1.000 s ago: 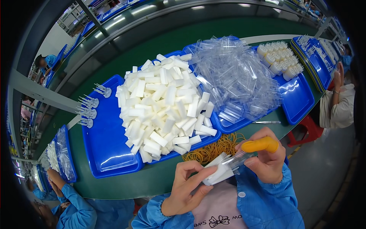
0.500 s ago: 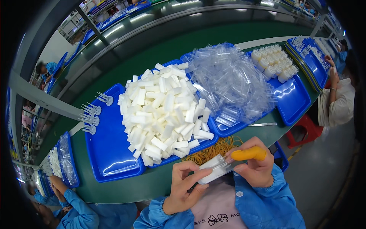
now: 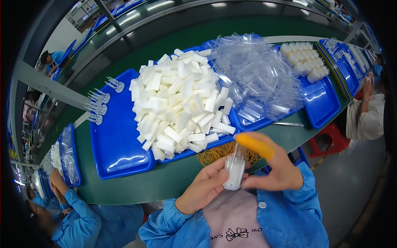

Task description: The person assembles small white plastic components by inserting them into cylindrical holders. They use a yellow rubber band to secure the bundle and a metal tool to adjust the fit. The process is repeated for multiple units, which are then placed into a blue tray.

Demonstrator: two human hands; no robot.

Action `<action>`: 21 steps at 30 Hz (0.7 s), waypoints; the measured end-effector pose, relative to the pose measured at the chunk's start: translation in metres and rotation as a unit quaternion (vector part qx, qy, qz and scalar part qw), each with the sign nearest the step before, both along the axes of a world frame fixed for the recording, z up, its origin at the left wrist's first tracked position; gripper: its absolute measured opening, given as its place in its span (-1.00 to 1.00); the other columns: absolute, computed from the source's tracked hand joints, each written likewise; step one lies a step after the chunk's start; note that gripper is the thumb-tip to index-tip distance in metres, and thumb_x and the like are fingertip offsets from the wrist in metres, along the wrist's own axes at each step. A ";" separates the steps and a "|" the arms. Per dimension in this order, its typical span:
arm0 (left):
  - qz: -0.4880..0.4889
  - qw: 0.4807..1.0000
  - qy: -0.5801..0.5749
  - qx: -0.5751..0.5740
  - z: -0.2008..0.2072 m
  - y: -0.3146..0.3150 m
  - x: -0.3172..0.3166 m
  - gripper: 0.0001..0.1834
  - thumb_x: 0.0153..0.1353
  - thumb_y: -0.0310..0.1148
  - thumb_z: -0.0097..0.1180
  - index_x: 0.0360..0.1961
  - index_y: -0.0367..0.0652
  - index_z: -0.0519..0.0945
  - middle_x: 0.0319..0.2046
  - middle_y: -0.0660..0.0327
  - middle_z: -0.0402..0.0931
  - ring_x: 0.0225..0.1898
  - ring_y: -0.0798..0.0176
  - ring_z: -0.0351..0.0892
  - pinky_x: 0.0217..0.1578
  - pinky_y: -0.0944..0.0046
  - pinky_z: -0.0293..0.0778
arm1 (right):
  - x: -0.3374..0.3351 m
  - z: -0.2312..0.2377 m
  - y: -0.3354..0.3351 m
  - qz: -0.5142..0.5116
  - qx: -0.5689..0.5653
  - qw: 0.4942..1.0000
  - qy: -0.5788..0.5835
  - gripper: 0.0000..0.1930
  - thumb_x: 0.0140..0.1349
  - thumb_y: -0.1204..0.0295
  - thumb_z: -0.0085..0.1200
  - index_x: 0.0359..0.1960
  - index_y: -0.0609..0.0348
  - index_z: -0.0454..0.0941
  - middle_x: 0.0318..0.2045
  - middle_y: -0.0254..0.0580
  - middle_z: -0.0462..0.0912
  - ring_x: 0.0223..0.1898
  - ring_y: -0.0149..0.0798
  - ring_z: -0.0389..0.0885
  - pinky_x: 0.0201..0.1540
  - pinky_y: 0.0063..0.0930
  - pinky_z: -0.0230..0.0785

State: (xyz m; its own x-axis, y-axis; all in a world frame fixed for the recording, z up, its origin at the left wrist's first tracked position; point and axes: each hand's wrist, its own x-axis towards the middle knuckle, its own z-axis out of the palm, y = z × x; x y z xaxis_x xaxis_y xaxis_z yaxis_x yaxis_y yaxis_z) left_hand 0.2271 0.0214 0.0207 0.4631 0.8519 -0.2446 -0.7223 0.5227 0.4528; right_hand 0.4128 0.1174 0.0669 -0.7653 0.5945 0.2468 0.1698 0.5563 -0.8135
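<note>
Head view: tube bundle [image 3: 234, 174] between left fingers [image 3: 218, 178], grasping it, and right fingers [image 3: 256, 146], hold unclear

- Factory floor, assembly-line type.
- Long green bench [image 3: 109, 192] across mid-frame, lined with blue trays [image 3: 118, 144].
- Parts in bulk: white blocks [image 3: 178, 103] and clear plastic tubes [image 3: 256, 78] heaped mid-frame.
- Co-worker in blue jacket [image 3: 109, 223] lower left; another in pale top [image 3: 370, 118], right edge, by red stool [image 3: 334, 138].
- Grey metal framing [image 3: 47, 97] upper left, more tray-lined benches beyond.
</note>
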 end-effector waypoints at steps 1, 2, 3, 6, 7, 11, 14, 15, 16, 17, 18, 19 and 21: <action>0.011 1.000 -0.004 0.005 0.000 -0.001 0.001 -0.35 0.29 -0.17 0.03 0.28 -0.28 0.13 0.12 0.14 0.35 0.12 0.27 0.38 0.13 0.29 0.30 | -0.004 0.001 -0.008 0.013 0.001 1.000 -0.005 -0.26 -0.09 0.33 0.34 0.16 0.28 0.30 0.18 0.07 0.24 0.20 0.05 0.28 0.16 -0.27 0.25; 0.010 1.000 -0.006 0.002 -0.001 -0.003 0.002 -0.36 0.28 -0.18 0.04 0.27 -0.28 0.16 0.11 0.14 0.36 0.12 0.27 0.38 0.12 0.28 0.30 | -0.007 0.002 -0.015 0.024 0.003 1.000 -0.008 -0.23 -0.11 0.31 0.36 0.17 0.28 0.28 0.20 0.08 0.22 0.23 0.06 0.25 0.16 -0.27 0.24; 0.010 1.000 -0.009 -0.002 -0.004 -0.006 0.002 -0.38 0.27 -0.19 0.06 0.25 -0.28 0.18 0.10 0.14 0.37 0.11 0.27 0.39 0.12 0.28 0.30 | -0.008 -0.003 -0.020 0.037 0.024 0.999 -0.010 -0.14 -0.17 0.28 0.41 0.20 0.27 0.23 0.24 0.09 0.13 0.27 0.11 0.16 0.17 -0.25 0.23; 0.006 1.000 -0.020 -0.013 -0.014 -0.016 0.003 -0.38 0.24 -0.21 0.11 0.22 -0.27 0.22 0.07 0.12 0.40 0.10 0.26 0.40 0.11 0.26 0.32 | -0.011 -0.007 -0.027 0.037 0.044 0.998 -0.011 -0.12 -0.19 0.32 0.43 0.20 0.28 0.22 0.24 0.09 0.13 0.22 0.11 0.23 0.16 -0.25 0.24; 0.004 1.000 -0.025 -0.016 -0.016 -0.018 0.002 -0.38 0.23 -0.21 0.13 0.22 -0.27 0.22 0.06 0.12 0.40 0.10 0.25 0.41 0.11 0.26 0.32 | -0.011 -0.012 -0.030 0.035 0.024 0.999 0.004 -0.14 -0.19 0.33 0.43 0.19 0.28 0.24 0.23 0.08 0.13 0.19 0.10 0.26 0.14 -0.25 0.26; -0.005 0.999 -0.036 -0.021 -0.018 -0.021 0.000 -0.35 0.19 -0.17 0.17 0.20 -0.26 0.24 0.03 0.09 0.42 0.08 0.24 0.42 0.10 0.23 0.34 | -0.015 -0.024 -0.035 0.028 -0.023 0.997 0.061 -0.22 -0.19 0.38 0.42 0.15 0.23 0.32 0.19 0.03 0.18 0.11 0.01 0.35 0.09 -0.26 0.31; 0.005 0.998 -0.063 -0.023 -0.022 -0.026 0.001 -0.31 0.15 -0.12 0.20 0.19 -0.25 0.24 0.02 0.09 0.41 0.07 0.21 0.42 0.10 0.21 0.34 | -0.019 -0.029 -0.037 0.041 -0.048 0.996 0.058 -0.26 -0.19 0.36 0.42 0.12 0.17 0.38 0.17 -0.03 0.24 0.11 -0.03 0.36 0.12 -0.20 0.28; 0.011 0.996 -0.090 -0.018 -0.025 -0.028 0.000 -0.29 0.14 -0.11 0.21 0.20 -0.25 0.23 0.02 0.09 0.41 0.07 0.20 0.42 0.11 0.20 0.34 | -0.020 -0.031 -0.037 0.049 -0.059 0.996 0.050 -0.27 -0.18 0.34 0.41 0.11 0.14 0.39 0.16 -0.06 0.26 0.12 -0.04 0.36 0.14 -0.17 0.25; 0.017 0.993 -0.115 -0.013 -0.028 -0.030 0.000 -0.27 0.13 -0.09 0.22 0.20 -0.25 0.23 0.02 0.10 0.41 0.07 0.19 0.43 0.11 0.20 0.34 | -0.022 -0.031 -0.036 0.068 -0.006 0.997 0.037 -0.28 -0.17 0.32 0.40 0.11 0.13 0.39 0.15 -0.07 0.27 0.14 -0.03 0.35 0.16 -0.12 0.21; 0.018 0.993 -0.112 -0.026 -0.032 -0.032 0.000 -0.26 0.11 -0.10 0.24 0.20 -0.24 0.22 0.02 0.10 0.40 0.08 0.18 0.42 0.10 0.18 0.35 | -0.024 -0.031 -0.036 0.084 0.047 0.995 0.023 -0.29 -0.16 0.30 0.39 0.12 0.12 0.39 0.14 -0.09 0.29 0.15 -0.02 0.34 0.19 -0.07 0.17; 0.019 0.993 -0.108 -0.040 -0.037 -0.035 0.000 -0.25 0.10 -0.10 0.25 0.20 -0.23 0.21 0.02 0.10 0.40 0.08 0.17 0.42 0.10 0.17 0.35 | -0.026 -0.032 -0.036 0.100 0.099 0.990 0.009 -0.29 -0.14 0.28 0.37 0.12 0.11 0.39 0.14 -0.11 0.30 0.17 -0.01 0.33 0.21 -0.02 0.13; 0.020 0.993 -0.105 -0.053 -0.041 -0.037 0.000 -0.23 0.08 -0.11 0.26 0.21 -0.22 0.20 0.02 0.09 0.40 0.09 0.15 0.42 0.10 0.15 0.36 | -0.029 -0.034 -0.038 0.098 0.100 0.990 0.013 -0.32 -0.13 0.27 0.36 0.10 0.10 0.41 0.13 -0.14 0.31 0.18 -0.01 0.32 0.22 0.02 0.09; 0.043 0.989 -0.118 -0.075 -0.049 -0.041 0.000 -0.24 0.07 -0.17 0.27 0.21 -0.20 0.19 -0.05 0.11 0.42 0.04 0.12 0.44 0.04 0.12 0.40 | -0.035 -0.041 -0.043 0.099 0.100 0.990 0.021 -0.37 -0.11 0.24 0.33 0.07 0.09 0.45 0.11 -0.18 0.34 0.21 0.00 0.29 0.25 0.11 0.02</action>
State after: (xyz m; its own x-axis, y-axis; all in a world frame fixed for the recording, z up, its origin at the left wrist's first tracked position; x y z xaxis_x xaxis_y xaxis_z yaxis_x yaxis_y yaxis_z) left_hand 0.2273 -0.0199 -0.0280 0.4506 0.8523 -0.2656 -0.8429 0.5042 0.1879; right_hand 0.3783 0.0743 0.0263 -0.8483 0.3705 0.3782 0.0106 0.7261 -0.6875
